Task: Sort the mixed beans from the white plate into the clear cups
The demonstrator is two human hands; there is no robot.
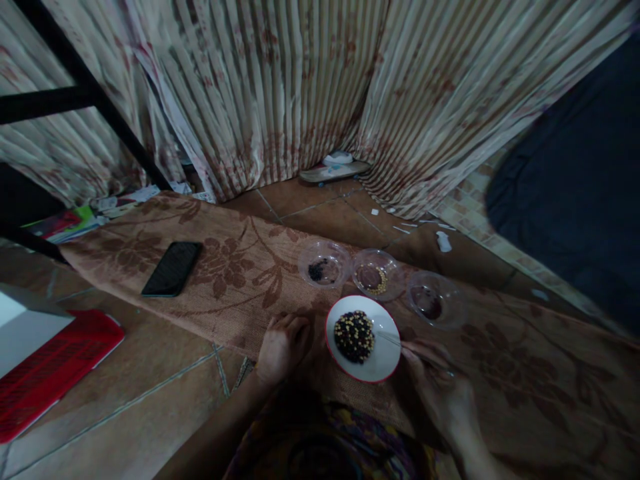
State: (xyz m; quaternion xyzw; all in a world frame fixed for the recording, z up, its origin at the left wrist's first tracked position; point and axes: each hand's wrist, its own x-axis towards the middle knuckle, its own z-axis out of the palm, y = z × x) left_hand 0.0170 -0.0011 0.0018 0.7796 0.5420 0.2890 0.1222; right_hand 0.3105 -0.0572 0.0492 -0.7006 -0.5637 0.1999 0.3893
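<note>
A white plate [385, 360] with a heap of mixed dark and pale beans [354, 335] lies on a brown flowered mat [225, 267]. My left hand [283, 347] rests on the mat just left of the plate, fingers curled loosely, nothing seen in it. My right hand [440, 383] is at the plate's right edge, pinched on thin tweezers [395, 340] whose tips reach over the plate toward the beans. Behind the plate stand three clear bowls: the left bowl [324, 263] holds dark beans, the middle bowl [376, 273] pale beans, the right bowl [435, 300] reddish ones.
A black phone [173, 268] lies on the mat to the left. A red mat [50, 367] is on the tiled floor at the far left. Striped curtains [280, 87] hang behind, with a black frame [90, 87] at left and a dark cloth [575, 187] at right.
</note>
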